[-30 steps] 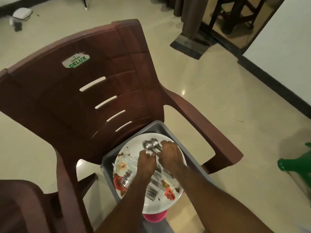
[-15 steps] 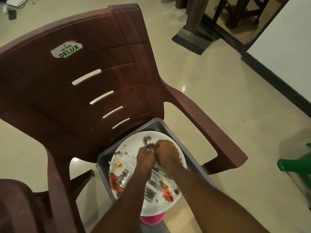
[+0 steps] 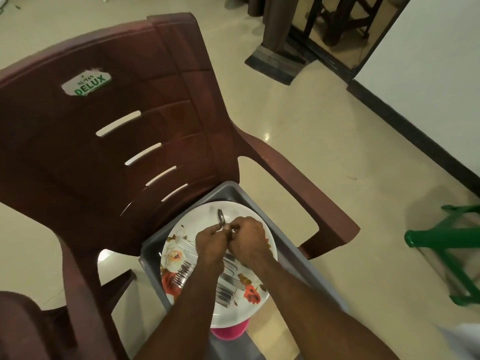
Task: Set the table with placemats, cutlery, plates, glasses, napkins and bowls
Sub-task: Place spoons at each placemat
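A white plate with flower prints point(image 3: 187, 229) lies in a grey tub point(image 3: 298, 261) on the seat of a brown plastic chair point(image 3: 130, 126). Several forks point(image 3: 181, 275) and knives point(image 3: 228, 287) lie on the plate. Both hands meet over its far part. My left hand point(image 3: 211, 241) and my right hand point(image 3: 246, 239) pinch the handles of the spoons point(image 3: 221, 216), whose bowls stick up beyond the fingers, lifted off the plate. A pink thing point(image 3: 230, 331) shows under the plate's near edge.
The chair's right armrest point(image 3: 298, 193) runs beside the tub. A second brown chair point(image 3: 23, 326) is at the lower left. A green plastic stool point(image 3: 446, 255) stands at the right on the tiled floor. A wall point(image 3: 428, 74) and doorway are beyond.
The spoons lay flat on the plate's far side with both hands reaching onto them; now the hands have gathered them and raised them, bowls pointing up.
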